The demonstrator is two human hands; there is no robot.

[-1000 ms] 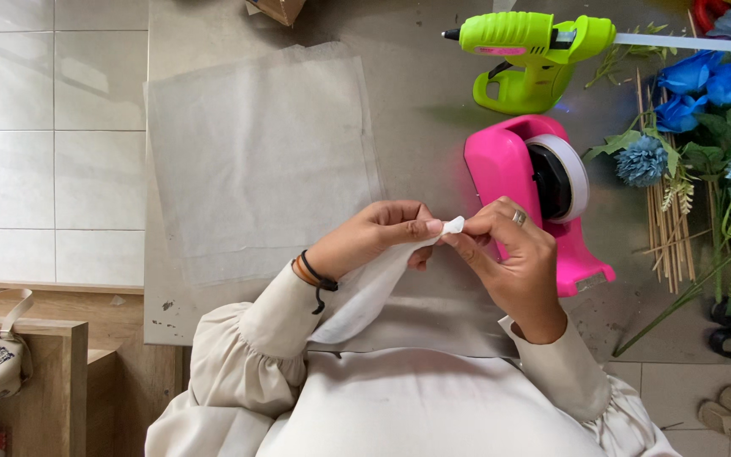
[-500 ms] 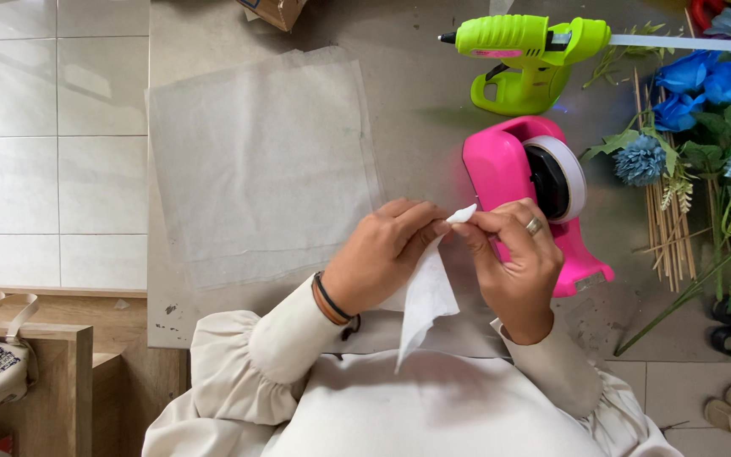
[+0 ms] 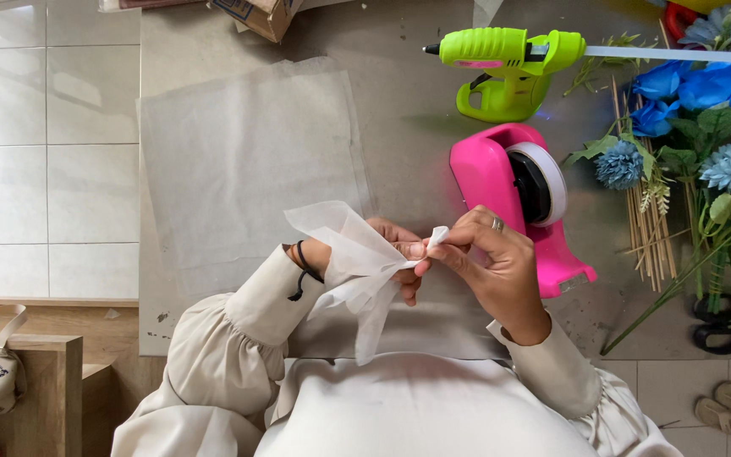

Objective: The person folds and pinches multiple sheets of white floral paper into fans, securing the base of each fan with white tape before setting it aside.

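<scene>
A flat sheet of white tissue paper [image 3: 247, 161] lies on the grey floor [image 3: 399, 93], with a pink tape dispenser [image 3: 509, 195] and a lime glue gun [image 3: 509, 68] to its right beside blue flowers [image 3: 687, 93]. Nearer the body, the left hand [image 3: 387, 258] and right hand [image 3: 497, 267] meet, both pinching a crumpled tissue piece [image 3: 357, 271] that drapes over the left wrist.

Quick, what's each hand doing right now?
Left hand: closed, pinching the thin white paper.
Right hand: closed, pinching the same paper's tip.

Tissue sheet [image 3: 357, 271] flipped up over left hand [image 3: 391, 254], previously hanging.
</scene>
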